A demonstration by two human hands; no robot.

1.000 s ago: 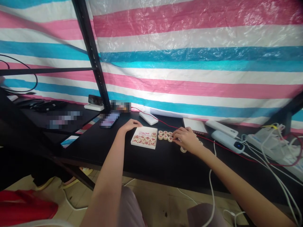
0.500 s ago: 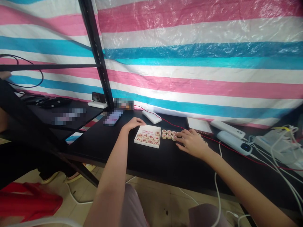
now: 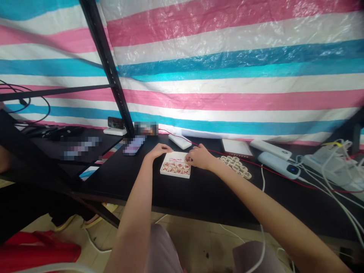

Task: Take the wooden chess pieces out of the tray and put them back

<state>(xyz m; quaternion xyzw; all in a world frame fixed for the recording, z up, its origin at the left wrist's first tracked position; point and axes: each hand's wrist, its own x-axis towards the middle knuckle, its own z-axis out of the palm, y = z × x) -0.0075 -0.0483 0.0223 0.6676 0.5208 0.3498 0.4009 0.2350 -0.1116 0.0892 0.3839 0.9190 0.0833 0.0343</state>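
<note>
An open white box [image 3: 175, 175] sits on the black table, with round cream Chinese chess pieces [image 3: 173, 170] bearing red characters in its near part. My left hand [image 3: 159, 150] is at the box's far left corner, its fingertips bent onto the rim. My right hand [image 3: 200, 157] is over the right side of the box, fingers curled and closed around a Chinese chess piece [image 3: 188, 159] with red marks, mostly covered by the fingertips. To the right of that hand lies a group of loose pieces [image 3: 235, 165], some with dark marks, partly behind my forearm.
Behind the box lie a white power bank [image 3: 180, 141] and a red cable [image 3: 212, 150]. A phone [image 3: 134, 145] is at left, near a black shelf post [image 3: 109, 72]. Rightward are a notebook [image 3: 236, 147], a light-blue device [image 3: 277, 164] and tangled white cables [image 3: 338, 167].
My right hand has moved left from the row of loose pieces to the right side of the box, uncovering the pieces farther right. My left hand stays at the box's far left corner.
</note>
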